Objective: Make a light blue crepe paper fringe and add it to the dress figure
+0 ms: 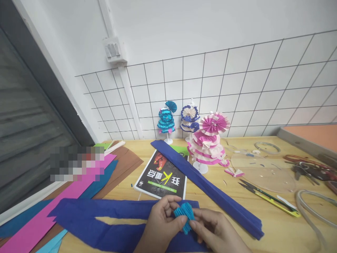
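Note:
Between my two hands is a small piece of bright teal pleated paper (185,213), its narrow folds bunched together. My left hand (163,218) is closed on its left side, the thumb pressed over the pleats. The fingers and thumb of my right hand (212,225) pinch its right edge. Beneath both hands lies dark blue crepe paper (113,230), partly split into two strips. A long folded dark blue strip (207,182) runs diagonally past my right hand, its far end over a printed black booklet (160,179).
Paper-ruffled stands in teal (166,119), blue and white (190,117), and pink (206,144) are at the back. Yellow-handled snips (273,200), clear tubing (313,211) and keys (306,172) lie right. Pink paper (52,207) and brown sheets (118,168) overlap at left.

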`<state>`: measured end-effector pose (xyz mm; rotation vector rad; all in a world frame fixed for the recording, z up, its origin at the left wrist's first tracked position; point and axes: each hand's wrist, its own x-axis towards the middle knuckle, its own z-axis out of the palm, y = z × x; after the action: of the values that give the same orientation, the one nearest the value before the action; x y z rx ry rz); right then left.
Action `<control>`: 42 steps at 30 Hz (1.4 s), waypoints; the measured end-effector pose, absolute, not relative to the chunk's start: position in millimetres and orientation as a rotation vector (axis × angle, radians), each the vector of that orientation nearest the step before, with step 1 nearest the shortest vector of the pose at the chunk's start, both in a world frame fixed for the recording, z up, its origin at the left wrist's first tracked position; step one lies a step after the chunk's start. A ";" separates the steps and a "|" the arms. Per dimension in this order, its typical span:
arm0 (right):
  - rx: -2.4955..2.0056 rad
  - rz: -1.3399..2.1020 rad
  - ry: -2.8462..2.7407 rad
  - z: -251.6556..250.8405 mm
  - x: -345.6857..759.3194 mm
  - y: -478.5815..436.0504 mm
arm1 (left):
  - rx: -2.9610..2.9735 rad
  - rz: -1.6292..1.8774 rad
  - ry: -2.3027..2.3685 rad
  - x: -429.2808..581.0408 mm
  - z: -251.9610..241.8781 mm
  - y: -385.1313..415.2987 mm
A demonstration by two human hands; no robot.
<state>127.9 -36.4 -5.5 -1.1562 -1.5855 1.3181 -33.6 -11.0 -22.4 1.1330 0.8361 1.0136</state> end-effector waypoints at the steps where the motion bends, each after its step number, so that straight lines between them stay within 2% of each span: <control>1: -1.164 1.299 -1.599 -5.5 128.2 -36.5 | 1.133 1.012 0.842 -34.1 -22.7 -10.3; 14: -1.158 1.220 -1.671 -7.7 130.3 -38.1 | 1.024 1.098 0.895 -27.4 -17.5 -11.7; 24: -1.154 0.837 -2.038 -6.5 133.9 -41.2 | 1.064 1.001 0.883 -30.0 -20.1 -12.0; 33: -1.062 0.484 -2.194 -13.6 135.8 -42.9 | 1.018 1.056 0.926 -25.2 -23.9 -15.0; 42: -1.098 0.429 -2.317 -10.0 134.5 -40.1 | 1.041 1.028 0.961 -23.0 -21.3 -16.3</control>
<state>134.5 -40.1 -10.0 -1.0978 -2.3173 0.4295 -23.0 -16.3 -21.3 1.0411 0.9607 1.0284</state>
